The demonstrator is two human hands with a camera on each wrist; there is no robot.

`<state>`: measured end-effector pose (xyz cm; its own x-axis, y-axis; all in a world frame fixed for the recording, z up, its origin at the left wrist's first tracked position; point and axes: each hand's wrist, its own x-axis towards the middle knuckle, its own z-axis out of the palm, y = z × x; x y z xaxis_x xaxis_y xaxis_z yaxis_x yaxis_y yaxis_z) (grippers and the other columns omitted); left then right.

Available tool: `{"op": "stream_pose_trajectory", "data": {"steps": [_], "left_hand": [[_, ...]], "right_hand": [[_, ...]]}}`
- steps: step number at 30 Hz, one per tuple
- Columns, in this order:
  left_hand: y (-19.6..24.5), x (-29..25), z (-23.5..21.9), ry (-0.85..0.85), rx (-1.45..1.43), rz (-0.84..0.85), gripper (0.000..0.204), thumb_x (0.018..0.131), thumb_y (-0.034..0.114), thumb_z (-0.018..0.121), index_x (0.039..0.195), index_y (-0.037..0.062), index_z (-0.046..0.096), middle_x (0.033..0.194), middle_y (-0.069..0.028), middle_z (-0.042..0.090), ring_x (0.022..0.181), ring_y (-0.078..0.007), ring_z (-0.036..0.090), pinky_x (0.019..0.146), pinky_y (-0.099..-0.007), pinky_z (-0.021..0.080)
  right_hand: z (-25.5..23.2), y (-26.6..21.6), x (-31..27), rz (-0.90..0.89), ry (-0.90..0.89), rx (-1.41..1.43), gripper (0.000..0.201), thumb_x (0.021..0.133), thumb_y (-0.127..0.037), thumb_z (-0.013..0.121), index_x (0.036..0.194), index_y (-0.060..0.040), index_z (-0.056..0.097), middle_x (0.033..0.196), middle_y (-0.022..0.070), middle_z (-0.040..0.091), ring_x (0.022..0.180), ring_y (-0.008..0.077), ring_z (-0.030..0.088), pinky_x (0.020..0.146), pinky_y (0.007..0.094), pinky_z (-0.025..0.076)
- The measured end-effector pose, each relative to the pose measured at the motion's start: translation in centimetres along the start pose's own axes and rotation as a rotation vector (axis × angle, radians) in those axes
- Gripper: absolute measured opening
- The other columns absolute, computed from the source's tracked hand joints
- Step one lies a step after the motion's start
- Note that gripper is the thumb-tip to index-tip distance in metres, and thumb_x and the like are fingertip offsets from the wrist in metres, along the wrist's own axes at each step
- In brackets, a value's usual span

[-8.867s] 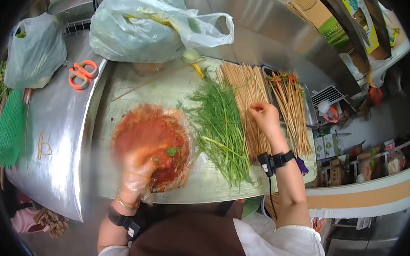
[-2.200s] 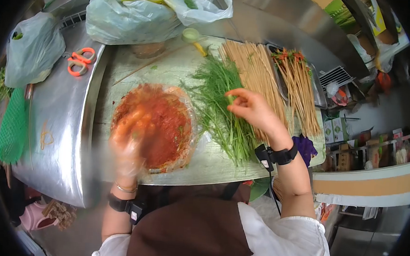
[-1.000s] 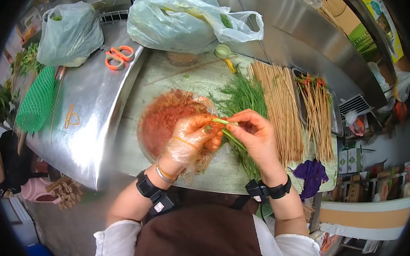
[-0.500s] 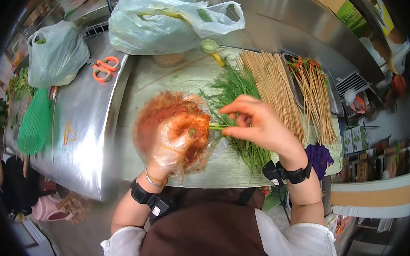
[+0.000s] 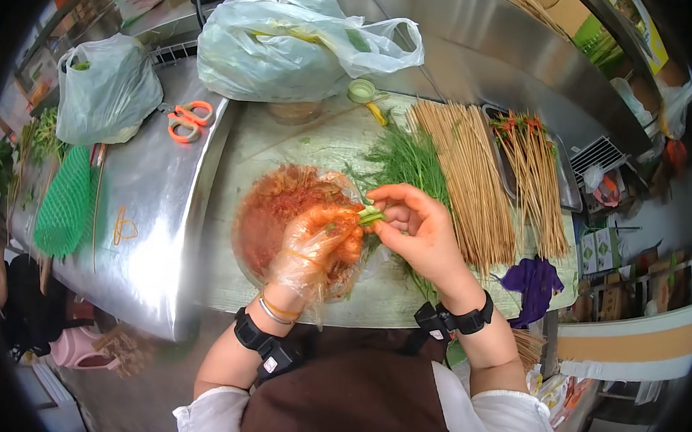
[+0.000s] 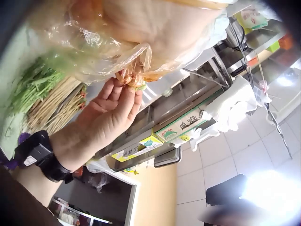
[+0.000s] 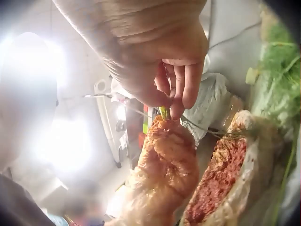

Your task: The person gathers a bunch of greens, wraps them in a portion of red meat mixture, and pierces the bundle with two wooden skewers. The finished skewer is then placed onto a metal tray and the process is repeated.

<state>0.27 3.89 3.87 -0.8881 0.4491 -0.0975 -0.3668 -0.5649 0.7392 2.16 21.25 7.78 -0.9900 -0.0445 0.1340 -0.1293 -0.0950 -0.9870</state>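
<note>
In a plastic glove smeared red, the left hand [image 5: 317, 242] is above the right side of a bowl of red minced filling [image 5: 270, 223]. Its curled fingers grip a small bundle of green stems [image 5: 371, 216]. The bare right hand [image 5: 424, 233] pinches the bundle's free end between thumb and fingers. In the right wrist view the right hand [image 7: 155, 56] meets the stems [image 7: 164, 112] just above the gloved left hand [image 7: 164, 165]. Leafy greens [image 5: 409, 160] lie beyond the right hand, partly covered by it.
Bare wooden skewers [image 5: 467, 184] lie right of the greens, beside a metal tray [image 5: 570, 182] with red-tipped skewers [image 5: 534, 188]. Plastic bags [image 5: 277, 53] stand at the back. Orange-handled scissors [image 5: 187, 123] and green netting [image 5: 63, 207] lie on the left metal surface. A purple cloth [image 5: 533, 287] is at the right edge.
Half a second ago the right hand was just off the stems with its fingers apart; now it has closed on their end. Earlier, the left hand was in the bowl and the right over the greens.
</note>
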Motion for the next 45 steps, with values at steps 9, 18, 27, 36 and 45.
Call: {"op": "stream_pose_trajectory", "data": {"steps": [9, 18, 27, 36, 45], "left_hand": [[1.5, 0.6, -1.7, 0.127, 0.221, 0.202, 0.03, 0.094, 0.021, 0.057, 0.113, -0.0022, 0.059, 0.076, -0.0035, 0.061, 0.06, -0.0081, 0.055, 0.056, -0.0193, 0.048], [1.2, -0.8, -2.8, 0.052, 0.041, 0.008, 0.029, 0.093, 0.014, 0.056, 0.115, -0.0042, 0.056, 0.101, -0.0129, 0.064, 0.091, -0.0223, 0.065, 0.077, -0.0306, 0.054], [1.7, -1.2, -2.8, 0.049, 0.23, 0.121, 0.023, 0.089, 0.006, 0.057, 0.109, -0.0029, 0.061, 0.102, -0.009, 0.066, 0.092, -0.0171, 0.063, 0.082, -0.0293, 0.051], [1.9, -1.7, -3.3, -0.072, 0.768, 0.243, 0.024, 0.085, 0.0, 0.05, 0.105, -0.0045, 0.063, 0.095, -0.0073, 0.066, 0.086, -0.0139, 0.062, 0.077, -0.0276, 0.05], [2.2, -2.5, -3.3, -0.069, 0.369, -0.131, 0.025, 0.088, 0.012, 0.061, 0.106, -0.004, 0.062, 0.1, -0.0102, 0.064, 0.082, -0.0141, 0.062, 0.073, -0.028, 0.051]], "right_hand": [[-2.3, -0.7, 0.5, -0.054, 0.073, 0.113, 0.014, 0.082, 0.003, 0.066, 0.094, 0.0016, 0.063, 0.095, 0.0068, 0.058, 0.084, 0.0137, 0.063, 0.076, 0.0243, 0.052], [0.6, 0.4, -0.9, -0.344, -0.043, -0.292, 0.011, 0.075, 0.004, 0.07, 0.085, -0.0005, 0.067, 0.091, 0.0083, 0.06, 0.083, 0.0153, 0.061, 0.072, 0.0244, 0.052], [1.9, 2.0, -1.5, -0.172, -0.059, -0.168, 0.011, 0.077, 0.003, 0.069, 0.087, -0.0003, 0.065, 0.089, 0.0062, 0.059, 0.082, 0.0126, 0.061, 0.072, 0.022, 0.051], [2.6, 2.9, -1.2, 0.122, 0.018, 0.236, 0.023, 0.081, 0.006, 0.065, 0.103, 0.0028, 0.058, 0.099, 0.006, 0.054, 0.083, 0.0098, 0.06, 0.075, 0.0224, 0.052], [1.7, 2.6, -1.1, -0.008, -0.104, -0.008, 0.016, 0.081, 0.005, 0.065, 0.096, 0.0029, 0.062, 0.095, 0.0067, 0.057, 0.085, 0.0119, 0.059, 0.075, 0.0243, 0.053]]}}
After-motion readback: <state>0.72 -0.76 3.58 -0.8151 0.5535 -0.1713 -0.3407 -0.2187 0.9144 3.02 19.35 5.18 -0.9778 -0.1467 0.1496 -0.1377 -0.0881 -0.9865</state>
